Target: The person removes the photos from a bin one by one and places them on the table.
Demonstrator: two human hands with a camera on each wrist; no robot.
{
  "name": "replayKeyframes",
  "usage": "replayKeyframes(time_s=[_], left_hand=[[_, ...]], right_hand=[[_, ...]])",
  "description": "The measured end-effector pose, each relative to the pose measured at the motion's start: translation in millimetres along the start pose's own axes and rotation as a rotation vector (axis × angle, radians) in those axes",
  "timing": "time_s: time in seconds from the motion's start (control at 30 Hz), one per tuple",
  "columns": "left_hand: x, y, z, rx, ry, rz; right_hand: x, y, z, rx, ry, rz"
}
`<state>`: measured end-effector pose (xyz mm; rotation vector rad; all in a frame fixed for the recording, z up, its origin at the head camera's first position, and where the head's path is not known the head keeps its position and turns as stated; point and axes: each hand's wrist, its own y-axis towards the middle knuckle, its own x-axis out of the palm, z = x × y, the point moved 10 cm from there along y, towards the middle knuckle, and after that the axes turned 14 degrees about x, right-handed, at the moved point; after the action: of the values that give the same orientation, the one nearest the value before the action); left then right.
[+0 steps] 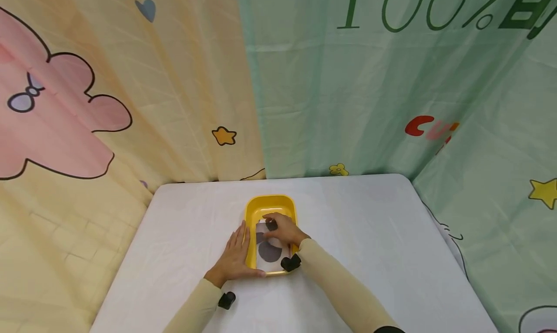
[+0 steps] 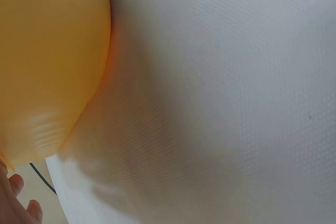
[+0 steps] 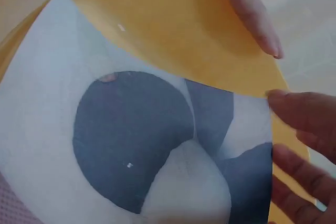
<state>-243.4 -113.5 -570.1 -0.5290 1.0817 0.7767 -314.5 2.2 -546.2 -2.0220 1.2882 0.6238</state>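
A yellow rectangular tray (image 1: pixel 271 200) stands on the white table, and in the left wrist view its outer wall (image 2: pixel 52 51) fills the upper left. Inside it is a pale card printed with dark grey rounded shapes (image 1: pixel 270 252); in the right wrist view the card (image 3: pixel 37 93) looks bowed. My left hand (image 1: pixel 235 255) lies along the tray's left rim, fingers straight, thumb out at the near edge. Over the tray's middle, my right hand (image 1: pixel 283 229) has curled fingers and pinches the card's far part. Fingertips (image 3: pixel 286 158) meet the card's edge in the right wrist view.
The white-covered table (image 1: pixel 357 217) extends around the tray on all sides. Behind it hang patterned curtains, yellow (image 1: pixel 183 81) on the left and green (image 1: pixel 313 106) on the right. Dark camera mounts (image 1: pixel 227 300) sit at both wrists.
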Motion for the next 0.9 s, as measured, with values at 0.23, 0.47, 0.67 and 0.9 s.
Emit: replayKeyframes(time_s=[0.23,0.47,0.67,0.9], left_hand=[[-1.8,-0.3,1.5,0.005,-0.005,0.019],[-0.8,-0.1,0.2,-0.002,-0.005,0.013],[-2.9,0.9,1.1,-0.004,0.002,0.01],[-1.6,1.5,-0.5,-0.02,-0.003,0.004]], right_hand=[[-9.2,0,-2,-0.065,-0.059,0.037],[-22.2,0,1,-0.042,-0.016,0.077],[-28.5,5,8,-0.023,0.09,0.099],[-29.1,4,9,-0.053,0.164,0.088]])
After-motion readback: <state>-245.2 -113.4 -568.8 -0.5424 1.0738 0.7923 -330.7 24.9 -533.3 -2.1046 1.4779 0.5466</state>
